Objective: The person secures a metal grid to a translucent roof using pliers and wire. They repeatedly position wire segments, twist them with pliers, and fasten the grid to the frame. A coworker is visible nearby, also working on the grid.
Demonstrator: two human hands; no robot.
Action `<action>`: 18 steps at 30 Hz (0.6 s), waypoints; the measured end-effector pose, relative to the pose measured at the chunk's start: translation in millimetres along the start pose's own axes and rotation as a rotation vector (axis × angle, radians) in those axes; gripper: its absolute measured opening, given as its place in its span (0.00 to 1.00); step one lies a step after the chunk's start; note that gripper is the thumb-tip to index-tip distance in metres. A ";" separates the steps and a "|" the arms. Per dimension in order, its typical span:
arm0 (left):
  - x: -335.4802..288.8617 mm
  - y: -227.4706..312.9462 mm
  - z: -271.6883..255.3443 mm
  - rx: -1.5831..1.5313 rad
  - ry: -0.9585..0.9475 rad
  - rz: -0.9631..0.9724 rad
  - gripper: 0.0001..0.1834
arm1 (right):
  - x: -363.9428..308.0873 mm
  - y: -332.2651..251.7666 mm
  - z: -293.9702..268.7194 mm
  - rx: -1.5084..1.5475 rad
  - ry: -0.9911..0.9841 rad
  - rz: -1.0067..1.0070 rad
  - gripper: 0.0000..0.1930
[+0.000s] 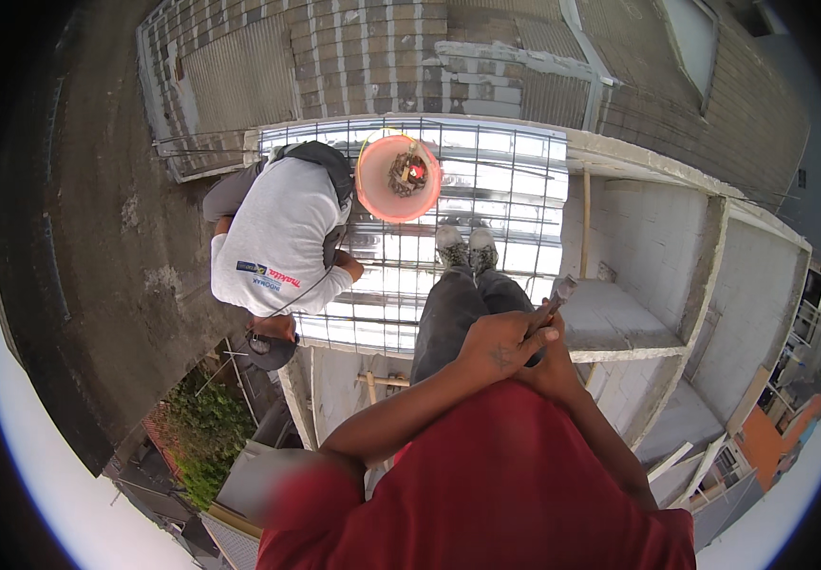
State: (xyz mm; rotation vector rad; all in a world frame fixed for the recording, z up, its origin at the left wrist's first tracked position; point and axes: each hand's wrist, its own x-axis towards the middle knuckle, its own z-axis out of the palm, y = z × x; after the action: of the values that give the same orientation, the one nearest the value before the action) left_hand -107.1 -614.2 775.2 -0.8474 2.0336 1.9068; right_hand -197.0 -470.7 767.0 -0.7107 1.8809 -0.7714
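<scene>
The left hand (503, 344) is gripping a brown-handled tool with a grey metal head (551, 305). The right hand (556, 363) is resting against the left, its grip unclear.

Your left forearm (405, 407) is angling inward along the left edge of your red shirt (524, 475), elbow bending outside it. Your right forearm (612, 439) is slanting up along the shirt's right edge. Your hands are meeting just beyond the shirt's front: your left hand (501, 345) is showing its back, thumb pointing right and fingers curling in; your right hand (556, 369) is tucking close beneath it, its fingers partly hiding. Farther beyond the shirt, your legs (452, 318) are extending, feet (467, 251) standing side by side.
</scene>
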 end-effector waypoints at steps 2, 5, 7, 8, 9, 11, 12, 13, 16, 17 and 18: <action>4.7 -7.0 1.7 -0.010 -0.042 0.061 0.27 | 0.2 9.3 17.5 -0.024 0.034 -0.011 0.46; 3.8 -15.3 2.3 0.079 -0.116 0.037 0.30 | 2.3 25.9 37.7 0.113 0.084 0.066 0.39; 0.6 -18.7 0.5 0.126 -0.169 0.011 0.31 | 5.2 35.0 42.5 0.198 0.114 0.162 0.34; -1.1 -22.0 -3.0 0.126 -0.191 0.014 0.30 | 7.2 39.3 41.9 0.308 0.167 0.215 0.30; -1.8 -25.5 -7.4 0.141 -0.213 0.001 0.30 | 10.8 43.5 38.8 0.412 0.202 0.305 0.26; -2.5 -34.3 -14.2 0.078 -0.186 -0.063 0.28 | 19.1 53.1 29.7 0.575 0.253 0.421 0.21; -2.2 -39.8 -16.6 0.029 -0.171 -0.112 0.28 | 23.0 59.4 23.9 0.633 0.268 0.454 0.19; -0.8 -46.3 -18.9 0.047 -0.152 -0.132 0.26 | 26.2 66.7 18.7 0.717 0.273 0.464 0.18; 9.0 -69.1 -22.8 -0.027 -0.086 -0.216 0.22 | 33.2 99.2 -1.6 0.482 0.277 0.495 0.16; 12.4 -76.1 -23.1 -0.097 -0.065 -0.253 0.21 | 36.1 113.3 -9.9 0.347 0.280 0.525 0.16; 14.5 -81.8 -21.9 -0.176 -0.052 -0.330 0.20 | 39.1 128.0 -18.1 0.238 0.273 0.540 0.16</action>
State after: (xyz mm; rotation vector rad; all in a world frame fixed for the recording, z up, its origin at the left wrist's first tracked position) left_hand -69.1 -638.1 701.9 -1.0862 1.5950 1.9124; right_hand -247.3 -415.2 654.6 0.0645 2.0459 -0.7417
